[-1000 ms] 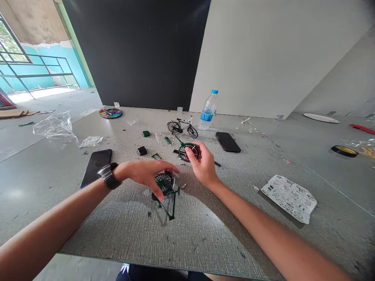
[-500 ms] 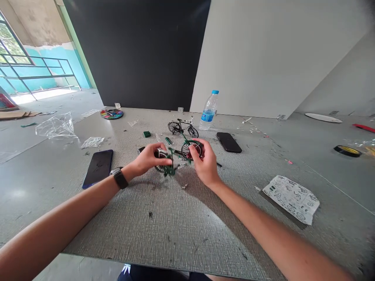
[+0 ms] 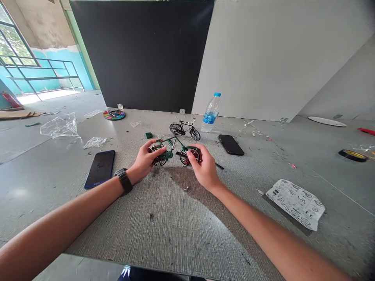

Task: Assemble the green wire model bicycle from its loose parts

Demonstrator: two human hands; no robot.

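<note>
A small green model bicycle [image 3: 172, 147] stands on a grey textured mat [image 3: 175, 218]. My left hand [image 3: 146, 158], with a dark watch on the wrist, pinches its rear wheel and frame. Round the front wheel [image 3: 189, 156], which shows red inside, my right hand [image 3: 204, 166] is closed. Just behind stands a finished black model bicycle [image 3: 184, 128]. A small green part [image 3: 149, 135] lies to the left of it.
A dark phone [image 3: 100, 168] lies left of my hands, another black phone [image 3: 231, 144] to the right. A water bottle [image 3: 211, 113] stands at the back. A printed instruction sheet [image 3: 295, 203] lies at right, plastic bags [image 3: 60, 127] at left, a tape roll [image 3: 353, 155] far right.
My left hand lifted the green frame with its rear wheel off the mat and carried it away from me to the wheel in my right hand. Both pieces now line up as one bicycle.
</note>
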